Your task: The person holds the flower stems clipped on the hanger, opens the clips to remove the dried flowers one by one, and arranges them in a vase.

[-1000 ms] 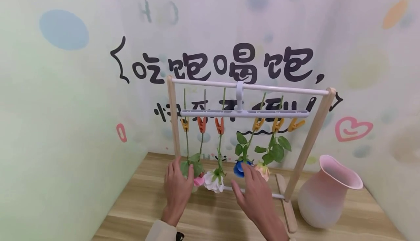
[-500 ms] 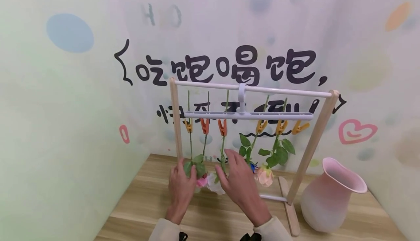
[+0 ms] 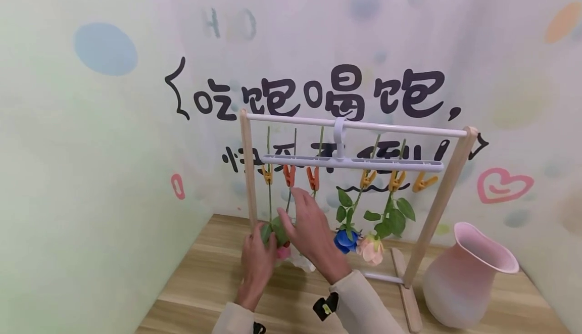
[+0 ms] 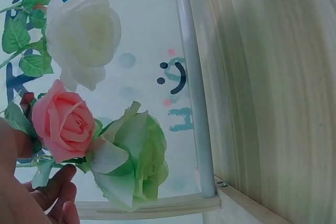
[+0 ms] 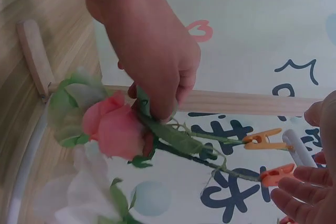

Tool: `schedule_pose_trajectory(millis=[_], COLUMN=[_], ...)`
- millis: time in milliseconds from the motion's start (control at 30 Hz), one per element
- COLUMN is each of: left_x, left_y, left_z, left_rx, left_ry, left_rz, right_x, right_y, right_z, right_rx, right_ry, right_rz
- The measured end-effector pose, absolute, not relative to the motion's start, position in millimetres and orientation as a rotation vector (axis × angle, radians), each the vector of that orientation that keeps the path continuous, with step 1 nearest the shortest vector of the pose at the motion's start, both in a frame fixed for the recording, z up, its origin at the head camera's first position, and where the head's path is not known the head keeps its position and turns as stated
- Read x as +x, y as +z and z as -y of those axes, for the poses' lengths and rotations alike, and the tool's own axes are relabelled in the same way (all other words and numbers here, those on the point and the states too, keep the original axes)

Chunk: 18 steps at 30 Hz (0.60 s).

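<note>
In the head view several artificial roses hang upside down by clips from a white hanger (image 3: 304, 162). My left hand (image 3: 259, 255) pinches a leafy rose stem (image 3: 278, 229) at the rack's left side. Just beyond its fingers, in the left wrist view, are a pink rose (image 4: 65, 124) and a green-white rose (image 4: 134, 158); a white rose (image 4: 86, 32) hangs beside them. My right hand (image 3: 313, 233) is raised with fingers extended, near an orange-red clip (image 5: 277, 175) that grips the pink rose's stem. A yellow clip (image 5: 262, 140) holds the neighbouring stem.
A blue rose (image 3: 347, 241) and a peach rose (image 3: 372, 249) hang to the right, beside an unused yellow clip (image 3: 425, 183). The wooden rack post (image 3: 438, 207) stands left of a pink-white vase (image 3: 468, 283) on the wood-grain table (image 3: 182, 293).
My right hand has moved left and up, from in front of the blue rose, past the white rose, to the orange-red clip. My left hand stays at the leafy stem. The view has shifted slightly.
</note>
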State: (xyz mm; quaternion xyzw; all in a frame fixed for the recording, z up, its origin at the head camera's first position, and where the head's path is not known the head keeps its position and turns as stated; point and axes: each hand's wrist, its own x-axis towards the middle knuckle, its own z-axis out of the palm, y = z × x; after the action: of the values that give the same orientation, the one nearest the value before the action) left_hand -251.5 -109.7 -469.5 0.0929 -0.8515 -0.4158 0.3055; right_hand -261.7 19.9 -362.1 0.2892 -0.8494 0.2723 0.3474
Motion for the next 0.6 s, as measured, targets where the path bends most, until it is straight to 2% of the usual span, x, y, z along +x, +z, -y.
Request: schedule_pose_trajectory(millis=[433,600], left_x=[-252.3,-252.6], left_y=[-471.2,-473.6], left_z=[113.4,115.3], left_rx=[0.207,0.117], left_ry=[-1.145,-1.194], left_rz=[2.200,2.113], right_x=[-281.0,-287.0], right_y=[-350.1,-347.8], right_z=[7.5,18.1], right_rx=[0.745,0.732], right_ry=[0.832,0.895], right_rz=[2.278,2.309])
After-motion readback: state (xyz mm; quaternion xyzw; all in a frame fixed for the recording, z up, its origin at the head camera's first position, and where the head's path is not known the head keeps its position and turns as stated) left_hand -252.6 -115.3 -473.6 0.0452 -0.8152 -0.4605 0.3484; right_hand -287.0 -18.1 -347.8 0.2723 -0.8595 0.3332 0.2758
